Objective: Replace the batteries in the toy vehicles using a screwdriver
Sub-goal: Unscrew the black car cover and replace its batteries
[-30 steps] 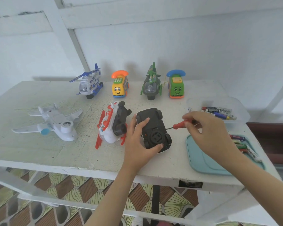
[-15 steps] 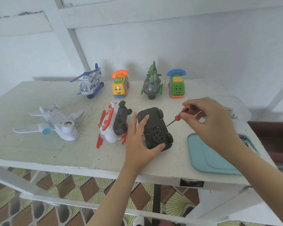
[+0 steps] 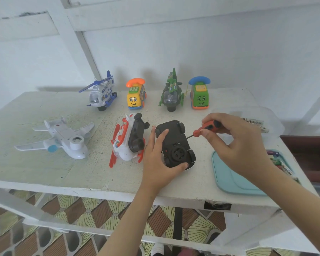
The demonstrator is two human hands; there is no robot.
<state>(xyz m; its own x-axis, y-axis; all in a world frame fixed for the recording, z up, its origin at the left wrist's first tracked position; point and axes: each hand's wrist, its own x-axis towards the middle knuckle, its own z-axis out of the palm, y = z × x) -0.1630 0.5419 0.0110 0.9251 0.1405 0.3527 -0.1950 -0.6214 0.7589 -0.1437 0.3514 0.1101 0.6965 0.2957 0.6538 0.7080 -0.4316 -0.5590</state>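
Observation:
A black toy car [image 3: 175, 143] lies upside down mid-table, wheels up. My left hand [image 3: 158, 161] grips it from the left side, thumb at its near end. My right hand [image 3: 235, 143] pinches a small screwdriver [image 3: 205, 128] with a red and black handle. Its thin shaft slants down to the car's right edge, and the tip is at or just beside the underside.
A red-and-white helicopter [image 3: 128, 140] lies on its side left of the car; a white plane [image 3: 63, 140] lies farther left. Along the back stand a blue helicopter [image 3: 102, 94], a yellow phone car [image 3: 136, 96], a green helicopter [image 3: 172, 92] and a green phone car [image 3: 199, 96]. A teal tray [image 3: 227, 175] with batteries sits right.
My right hand has lifted the screwdriver and swung it left, so its handle now points up and its tip comes down to the car. My left hand has stayed on the car.

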